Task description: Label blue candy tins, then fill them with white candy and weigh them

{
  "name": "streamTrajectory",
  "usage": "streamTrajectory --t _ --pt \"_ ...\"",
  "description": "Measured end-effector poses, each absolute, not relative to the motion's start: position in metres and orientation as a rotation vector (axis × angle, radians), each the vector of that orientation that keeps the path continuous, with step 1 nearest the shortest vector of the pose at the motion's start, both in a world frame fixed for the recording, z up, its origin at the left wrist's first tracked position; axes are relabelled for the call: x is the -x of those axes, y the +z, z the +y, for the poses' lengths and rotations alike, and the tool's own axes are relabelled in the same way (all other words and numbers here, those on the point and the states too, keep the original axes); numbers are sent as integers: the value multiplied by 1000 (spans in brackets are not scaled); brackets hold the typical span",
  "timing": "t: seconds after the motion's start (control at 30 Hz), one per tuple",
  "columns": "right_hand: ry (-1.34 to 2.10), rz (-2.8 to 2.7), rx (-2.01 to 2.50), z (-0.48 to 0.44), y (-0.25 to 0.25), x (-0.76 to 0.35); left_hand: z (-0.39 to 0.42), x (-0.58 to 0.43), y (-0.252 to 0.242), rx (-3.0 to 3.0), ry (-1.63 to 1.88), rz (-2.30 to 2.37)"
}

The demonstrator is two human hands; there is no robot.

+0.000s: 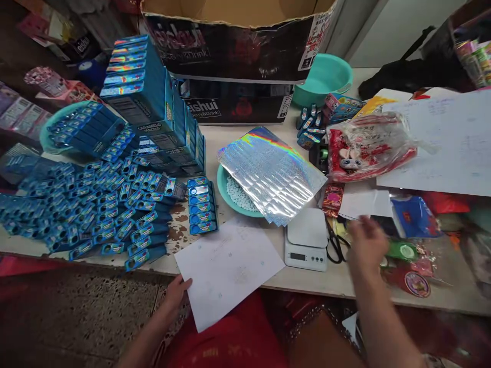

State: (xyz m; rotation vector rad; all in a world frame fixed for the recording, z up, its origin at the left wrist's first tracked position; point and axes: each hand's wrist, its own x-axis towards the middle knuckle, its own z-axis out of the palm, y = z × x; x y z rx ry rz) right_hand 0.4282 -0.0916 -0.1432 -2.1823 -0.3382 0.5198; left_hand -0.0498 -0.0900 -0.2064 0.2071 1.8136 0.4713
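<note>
My left hand (177, 294) pinches the left edge of a large white sheet of paper (233, 271), which hangs partly over the table's front edge. Faint marks dot the sheet. My right hand (366, 243) is smeared by motion above the right side of the table, near small white papers (360, 202) and black-handled scissors (336, 249); its fingers cannot be made out. Between the hands stands a white digital scale (307, 240). Behind the sheet, shiny holographic sheets (274, 176) lie across a teal bowl (222, 186) of small white pellets (238, 194).
Many small blue boxes (115, 204) are heaped on the left, beside a tall stack of blue cartons (153, 112). A short row of blue boxes (201, 207) lies near the bowl. Black cardboard boxes (238, 51) stand behind. A plastic bag (368, 145) and packets (416, 217) crowd the right.
</note>
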Motion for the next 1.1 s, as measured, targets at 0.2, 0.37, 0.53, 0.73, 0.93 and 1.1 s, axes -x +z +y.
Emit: streamTrajectory --t 0.2,0.37,0.53,0.73,0.93,1.1 --pt "1019 234 1957 -199 -192 -209 -99 65 -211 -244 516 1628" --pt "1321 397 1496 -217 -209 -149 -118 84 -215 -289 459 1534" --pt "1108 381 1463 -213 -214 -131 -128 110 -207 -711 320 1724" --pt "934 314 1460 -214 -184 -87 -154 88 -167 -1874 51 1146" --pt "1037 -97 1369 -208 -132 -61 -143 54 -123 -1834 5 989" --pt "774 -214 1639 -202 -135 -101 -93 99 -91 -1080 304 943"
